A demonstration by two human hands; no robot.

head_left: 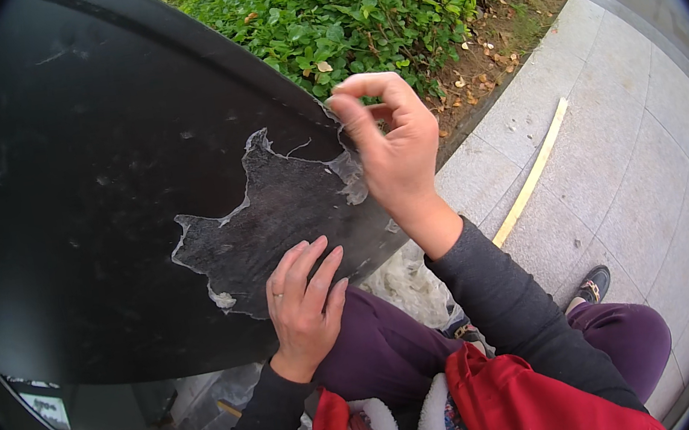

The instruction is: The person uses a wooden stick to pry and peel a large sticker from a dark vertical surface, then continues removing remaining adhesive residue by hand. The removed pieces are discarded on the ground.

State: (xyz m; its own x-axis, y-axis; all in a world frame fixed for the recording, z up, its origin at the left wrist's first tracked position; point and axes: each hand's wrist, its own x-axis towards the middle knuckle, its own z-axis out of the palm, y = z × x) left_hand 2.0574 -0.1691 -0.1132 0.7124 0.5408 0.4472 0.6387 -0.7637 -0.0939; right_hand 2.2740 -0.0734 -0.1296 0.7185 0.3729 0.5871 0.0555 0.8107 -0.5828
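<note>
A large black panel (100, 185) with a curved edge fills the left side. On it is a dull grey patch (274, 202), bordered by the ragged, whitish edge of a thin film (348, 178). My left hand (306, 306) rests on the patch's near side, fingers stretched and slightly apart, holding nothing. At the panel's right edge my right hand (397, 140) is raised, thumb and forefinger pinched together. A bit of the thin film seems to run up to those fingertips, though blur hides exactly how it is gripped.
Crumpled clear plastic (412, 286) lies below the panel beside my legs. A long pale yellow strip (533, 175) lies on the grey paving (611, 148) to the right. Beyond the panel grows a leafy green hedge (354, 16), with bare soil along its border.
</note>
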